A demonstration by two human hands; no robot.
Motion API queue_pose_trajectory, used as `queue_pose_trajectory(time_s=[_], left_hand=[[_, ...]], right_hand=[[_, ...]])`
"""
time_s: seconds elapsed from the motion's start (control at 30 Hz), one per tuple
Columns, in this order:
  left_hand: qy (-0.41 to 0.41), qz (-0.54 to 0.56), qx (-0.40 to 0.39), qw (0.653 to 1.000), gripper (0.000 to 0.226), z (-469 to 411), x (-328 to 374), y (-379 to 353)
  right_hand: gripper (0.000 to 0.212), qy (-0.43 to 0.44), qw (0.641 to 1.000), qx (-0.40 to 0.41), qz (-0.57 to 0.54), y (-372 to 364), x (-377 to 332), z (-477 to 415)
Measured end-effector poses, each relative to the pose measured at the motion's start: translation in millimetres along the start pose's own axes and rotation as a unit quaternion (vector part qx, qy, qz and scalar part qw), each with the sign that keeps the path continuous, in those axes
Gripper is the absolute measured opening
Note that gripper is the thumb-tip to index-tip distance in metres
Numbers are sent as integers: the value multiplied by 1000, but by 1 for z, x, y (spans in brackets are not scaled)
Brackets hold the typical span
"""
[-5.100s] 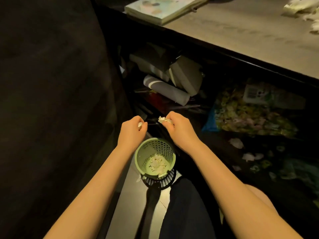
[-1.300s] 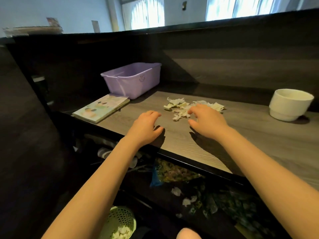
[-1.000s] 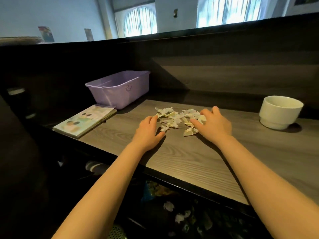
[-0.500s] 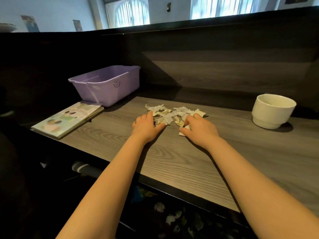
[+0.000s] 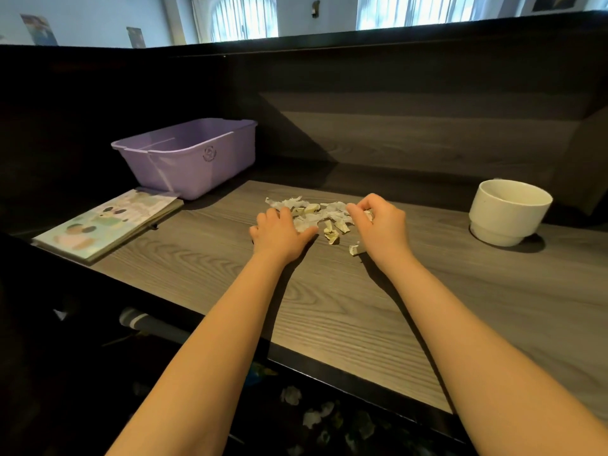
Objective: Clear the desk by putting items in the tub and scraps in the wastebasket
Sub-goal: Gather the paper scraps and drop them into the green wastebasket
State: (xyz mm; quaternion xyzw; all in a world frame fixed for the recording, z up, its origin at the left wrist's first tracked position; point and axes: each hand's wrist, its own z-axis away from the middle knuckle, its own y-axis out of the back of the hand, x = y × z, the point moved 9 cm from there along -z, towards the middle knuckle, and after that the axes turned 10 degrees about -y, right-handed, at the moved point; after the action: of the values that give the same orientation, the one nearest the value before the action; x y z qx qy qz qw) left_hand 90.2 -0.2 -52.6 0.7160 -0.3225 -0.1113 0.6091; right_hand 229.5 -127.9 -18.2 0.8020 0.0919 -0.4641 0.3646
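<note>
Scraps [image 5: 324, 216] lie between 2 hands on desk [image 5: 329, 307]: left hand [image 5: 279, 235] flat, fingers straight (touching scraps); right hand [image 5: 381, 225] curled, pinching some.

Desk top [image 5: 329, 307] showed a grey wood-grain finish, matt, with fine grain lines. Its front edge band [image 5: 329, 360] was black and smooth. The back panel [image 5: 411, 126] behind the tub [image 5: 197, 162] carried the same matt wood-grain. The tub was lilac plastic, smooth, with a soft sheen on rim and wall. The book [image 5: 108, 225] in front of the tub had a printed paper cover, faintly glossy. The paper scraps [image 5: 316, 217] right of the tub were thin, torn, creased and matt. The cup [image 5: 506, 215] far right of the tub was white, smooth, ceramic by its look.
</note>
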Motion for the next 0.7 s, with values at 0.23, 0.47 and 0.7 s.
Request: queue_pose_trajectory(time_s=[0.23, 0.47, 0.7], left_hand=[[-10, 31, 28, 999, 34, -1, -1, 0], [-55, 141, 65, 986, 27, 8, 6, 8], [-25, 308, 86, 947, 20, 15, -8, 14]], right_hand=[[33, -40, 999, 14, -26, 7, 6, -4], [18, -34, 996, -39, 67, 4, 10, -7], [28, -45, 930, -250, 264, -16, 27, 6]])
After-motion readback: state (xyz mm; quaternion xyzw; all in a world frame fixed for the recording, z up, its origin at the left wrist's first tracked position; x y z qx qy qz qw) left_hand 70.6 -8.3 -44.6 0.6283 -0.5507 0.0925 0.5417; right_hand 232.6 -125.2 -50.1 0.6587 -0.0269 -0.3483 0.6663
